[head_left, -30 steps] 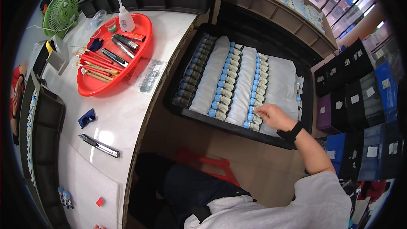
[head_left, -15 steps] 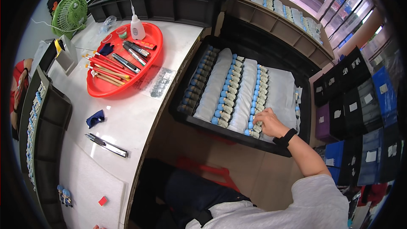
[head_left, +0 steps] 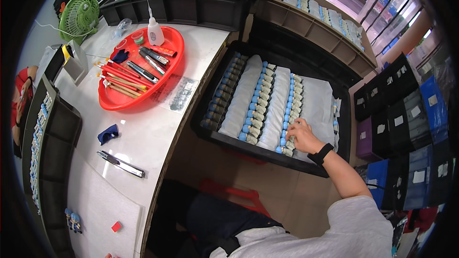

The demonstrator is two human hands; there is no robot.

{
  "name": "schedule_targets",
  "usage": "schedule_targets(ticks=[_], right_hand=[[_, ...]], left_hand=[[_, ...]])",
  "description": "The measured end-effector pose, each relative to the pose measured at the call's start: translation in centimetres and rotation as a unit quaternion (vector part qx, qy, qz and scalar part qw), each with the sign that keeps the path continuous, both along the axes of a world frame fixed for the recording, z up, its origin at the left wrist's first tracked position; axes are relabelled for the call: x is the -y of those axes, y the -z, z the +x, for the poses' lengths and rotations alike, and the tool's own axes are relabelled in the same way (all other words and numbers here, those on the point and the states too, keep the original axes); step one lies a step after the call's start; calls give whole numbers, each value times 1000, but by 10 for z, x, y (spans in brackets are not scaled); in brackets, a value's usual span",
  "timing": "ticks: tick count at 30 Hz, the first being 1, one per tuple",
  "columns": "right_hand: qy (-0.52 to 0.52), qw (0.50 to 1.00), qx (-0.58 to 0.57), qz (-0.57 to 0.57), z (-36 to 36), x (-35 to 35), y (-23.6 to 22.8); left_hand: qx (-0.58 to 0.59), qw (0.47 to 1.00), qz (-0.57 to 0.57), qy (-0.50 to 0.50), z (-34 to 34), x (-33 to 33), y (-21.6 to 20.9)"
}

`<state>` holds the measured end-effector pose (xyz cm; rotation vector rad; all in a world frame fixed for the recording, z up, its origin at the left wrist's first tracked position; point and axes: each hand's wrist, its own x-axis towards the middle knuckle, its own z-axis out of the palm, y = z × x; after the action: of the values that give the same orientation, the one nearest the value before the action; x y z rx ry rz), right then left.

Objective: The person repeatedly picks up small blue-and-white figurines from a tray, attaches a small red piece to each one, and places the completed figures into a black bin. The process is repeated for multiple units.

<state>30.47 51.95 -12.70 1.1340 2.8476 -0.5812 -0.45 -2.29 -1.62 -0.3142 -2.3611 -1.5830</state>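
- The right hand (head_left: 301, 136) rests in the black tray (head_left: 267, 155), fingers curled onto the small blue-capped figures (head_left: 287, 129) of the right-hand row; whether it pinches one cannot be told.
- The figures lie in rows between white padding (head_left: 244, 98).
- The left hand is out of view.
- A red dish (head_left: 119, 102) of brushes sits far left on the table.

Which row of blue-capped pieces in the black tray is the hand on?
The right hand rests on the third row from the left, at its near end. The other rows in the black tray are untouched.
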Motion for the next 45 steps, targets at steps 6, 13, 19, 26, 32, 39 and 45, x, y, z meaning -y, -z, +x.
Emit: schedule_targets(ticks=[6,13,19,26,32,39,45], right_hand=[[2,1000,-14,9,4,8,-2],[2,1000,-18,3,5,9,-3],[8,1000,-27,-10,4,4,0],[21,1000,-2,8,2,-16,6],[42,999,-10,-31,-2,-42,6],[101,984,-141,40,-12,-64,18],[130,985,-112,15,-22,-88,18]], left_hand=[[-11,1000,-16,-6,0,-3,-1],[-6,1000,-22,-9,1,-3,-2],[-5,1000,-22,-9,3,-6,-4],[8,1000,-4,-1,1,-4,-3],[14,1000,-9,-18,3,-8,-5],[3,1000,-4,-10,2,-5,-2],[4,1000,-1,-13,3,-6,-2]])
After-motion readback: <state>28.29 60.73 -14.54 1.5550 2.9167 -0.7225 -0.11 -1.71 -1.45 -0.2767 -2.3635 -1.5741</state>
